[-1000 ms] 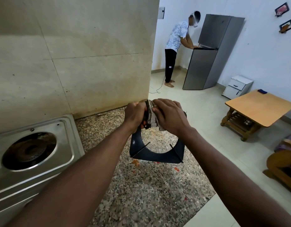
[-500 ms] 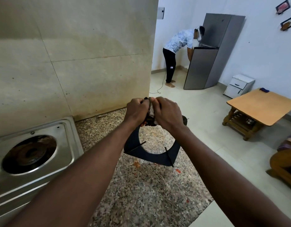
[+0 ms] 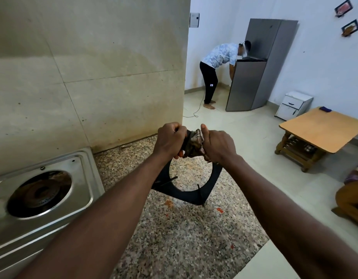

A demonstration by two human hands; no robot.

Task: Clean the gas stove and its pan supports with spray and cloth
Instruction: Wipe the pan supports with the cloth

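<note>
Above the counter (image 3: pixel 184 238), pan support (image 3: pixel 194 195) hangs from both hands

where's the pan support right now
In the head view the pan support is at centre, held up over the speckled countertop by the left hand and right hand, right of the stove.

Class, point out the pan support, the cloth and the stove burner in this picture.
pan support (image 3: pixel 191 197): head view, lower edge of black frame.
cloth (image 3: pixel 195 140): head view, bunched middle.
stove burner (image 3: pixel 38 194): head view, burner centre.
</note>
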